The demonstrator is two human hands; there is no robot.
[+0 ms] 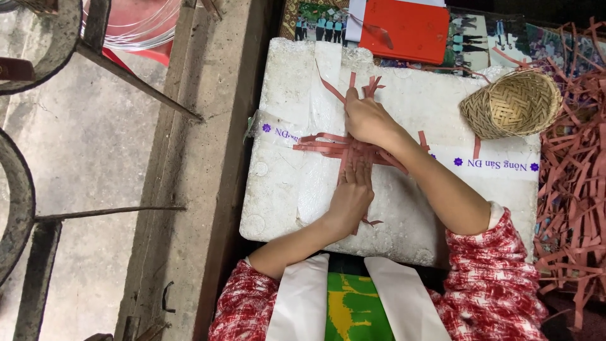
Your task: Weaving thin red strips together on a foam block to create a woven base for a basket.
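Nearest the person, red-and-white checked sleeves (pixel 499 278) frame a white apron with a green panel; from there both forearms reach out over a white foam box lid (pixel 284 95) that serves as the work surface. The left hand (pixel 350 196) lies flat, fingers stretched out together and pressing down on the crossing of red strips (pixel 328 146) at the lid's middle; just beyond it, at twelve o'clock, the right hand (pixel 366 117) is curled over the same strips, its fingertips pinching strip ends that stick up past the knuckles, though exactly how many it holds I cannot tell. The strips fan out flat from the crossing toward nine o'clock and three o'clock, touching the foam. At two o'clock on the lid's corner a small woven basket (pixel 512 104) lies tipped on its side; at three o'clock a loose heap of red strips (pixel 574 189) spills beside the lid; farthest, at twelve o'clock, sits a red notebook (pixel 404 28).
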